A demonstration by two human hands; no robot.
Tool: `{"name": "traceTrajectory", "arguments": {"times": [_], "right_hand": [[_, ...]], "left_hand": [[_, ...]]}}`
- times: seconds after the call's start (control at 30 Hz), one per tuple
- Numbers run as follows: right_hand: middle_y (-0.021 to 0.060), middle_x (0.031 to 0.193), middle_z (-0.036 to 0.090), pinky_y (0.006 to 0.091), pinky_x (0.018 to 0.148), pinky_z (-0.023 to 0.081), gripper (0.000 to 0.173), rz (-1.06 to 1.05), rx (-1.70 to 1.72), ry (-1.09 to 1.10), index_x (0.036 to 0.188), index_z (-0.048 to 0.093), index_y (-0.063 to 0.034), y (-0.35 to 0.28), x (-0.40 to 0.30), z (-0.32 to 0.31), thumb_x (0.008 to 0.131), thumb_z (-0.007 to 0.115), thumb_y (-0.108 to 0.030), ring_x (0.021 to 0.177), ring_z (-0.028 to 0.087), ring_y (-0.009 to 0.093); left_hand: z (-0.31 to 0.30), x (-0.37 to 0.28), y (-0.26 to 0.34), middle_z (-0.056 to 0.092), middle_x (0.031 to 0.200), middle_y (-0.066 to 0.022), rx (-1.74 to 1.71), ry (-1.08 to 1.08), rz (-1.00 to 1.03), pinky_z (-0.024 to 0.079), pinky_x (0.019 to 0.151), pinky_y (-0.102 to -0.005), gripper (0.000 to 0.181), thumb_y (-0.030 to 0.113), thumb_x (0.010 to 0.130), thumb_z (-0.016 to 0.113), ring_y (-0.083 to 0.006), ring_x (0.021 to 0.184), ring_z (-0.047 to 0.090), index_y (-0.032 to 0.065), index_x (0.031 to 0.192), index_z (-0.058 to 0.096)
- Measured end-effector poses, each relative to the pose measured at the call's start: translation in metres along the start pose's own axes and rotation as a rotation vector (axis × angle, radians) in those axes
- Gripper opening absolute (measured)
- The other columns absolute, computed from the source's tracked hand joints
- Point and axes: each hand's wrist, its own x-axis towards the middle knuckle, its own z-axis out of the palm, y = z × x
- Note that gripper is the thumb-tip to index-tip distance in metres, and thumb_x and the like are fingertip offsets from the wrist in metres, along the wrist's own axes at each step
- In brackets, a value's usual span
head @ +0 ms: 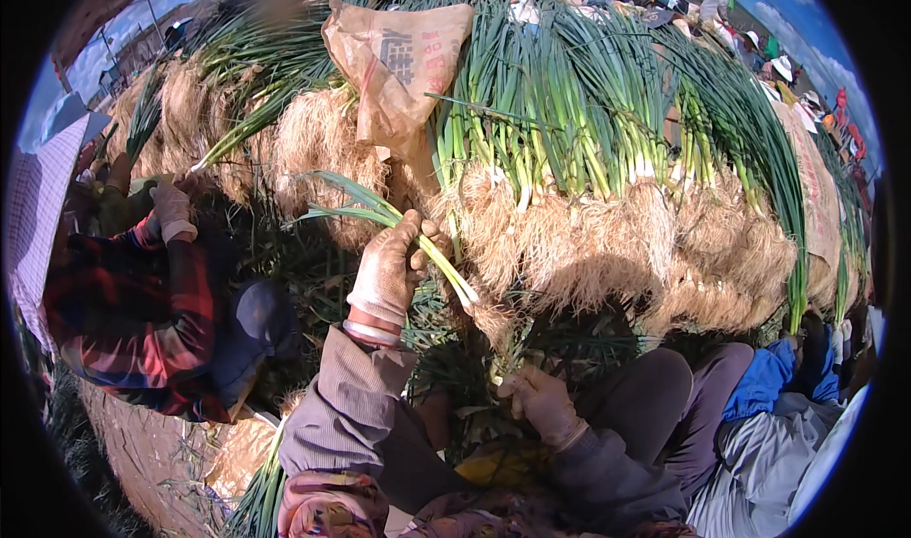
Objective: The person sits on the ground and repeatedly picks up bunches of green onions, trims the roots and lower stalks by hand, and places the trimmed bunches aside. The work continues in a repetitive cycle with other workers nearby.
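My left hand, in a soiled pale glove, grips a green onion partway along its stalk. Its leaves point up and left, and its white base and tan roots hang down to the right. Lower down, my right hand, also gloved, has its fingers curled below those roots. Pale green leaf scraps show at its fingertips; whether they are pinched is unclear. Ahead lies a long heap of green onions, dense root clumps facing me.
A printed woven sack lies over the heap. At left, a person in a plaid sleeve holds another onion. Another person's blue sleeve is close at right. Loose leaves litter the ground; more onions lie at lower left.
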Motion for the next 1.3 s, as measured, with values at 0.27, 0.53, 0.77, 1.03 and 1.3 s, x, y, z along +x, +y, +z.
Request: {"name": "traceTrajectory", "arguments": {"times": [0.27, 0.53, 0.77, 1.03, 1.3], "right_hand": [[0.0238, 0.127, 0.056, 0.0407, 0.1, 0.042, 0.064, -0.045, -1.032, -0.279, 0.137, 0.045, -0.0028, 0.036, 0.007, -0.019, 0.09, 0.057, -0.045, 0.121, 0.052, 0.037], [0.0128, 0.102, 0.067, 0.0304, 0.085, 0.049, 0.038, -0.334, -0.32, -0.355, 0.121, 0.062, -0.0078, -0.155, -0.023, -0.031, 0.095, 0.059, -0.035, 0.095, 0.063, 0.02], [0.0143, 0.077, 0.066, 0.0352, 0.064, 0.05, 0.028, -0.565, -0.806, 0.279, 0.094, 0.068, 0.0018, -0.196, 0.012, -0.035, 0.093, 0.06, -0.025, 0.066, 0.06, 0.02], [0.0249, 0.107, 0.065, 0.035, 0.084, 0.051, 0.055, -0.261, -0.798, 0.133, 0.136, 0.044, 0.0041, -0.112, 0.119, 0.063, 0.092, 0.059, -0.025, 0.093, 0.066, 0.032], [0.0151, 0.091, 0.066, 0.0331, 0.055, 0.049, 0.045, 0.144, -0.166, -0.06, 0.13, 0.045, 0.0023, -0.091, 0.166, 0.064, 0.092, 0.06, -0.016, 0.066, 0.061, 0.021]], "left_hand": [[-0.008, -0.006, 0.035, 0.056, 0.079, -0.0003, -0.05, 0.02, 0.28, 0.038, 0.05, -0.019, 0.022, 0.029, 0.099, 0.053, -0.0079, 0.062, 0.048, 0.0082, 0.093, 0.057], [0.012, -0.004, -0.02, 0.063, 0.103, -0.0153, -0.568, -0.196, -0.071, 0.055, 0.07, -0.0372, 0.029, 0.024, 0.097, 0.055, -0.0259, 0.083, 0.062, 0.001, 0.114, 0.058], [-0.01, 0.007, 0.001, 0.061, 0.09, -0.0043, -0.341, 0.135, 0.086, 0.039, 0.045, -0.0189, 0.024, 0.012, 0.095, 0.053, -0.0097, 0.059, 0.049, 0.005, 0.118, 0.054], [-0.029, -0.005, 0.015, 0.062, 0.085, -0.004, -0.302, 0.218, 0.049, 0.036, 0.04, -0.0197, 0.023, 0.016, 0.096, 0.054, -0.0098, 0.057, 0.049, 0.0057, 0.117, 0.054], [-0.034, -0.004, 0.009, 0.064, 0.09, -0.0061, -0.21, 0.185, 0.013, 0.037, 0.044, -0.0192, 0.026, 0.017, 0.096, 0.054, -0.0096, 0.059, 0.049, 0.0034, 0.119, 0.055]]}}
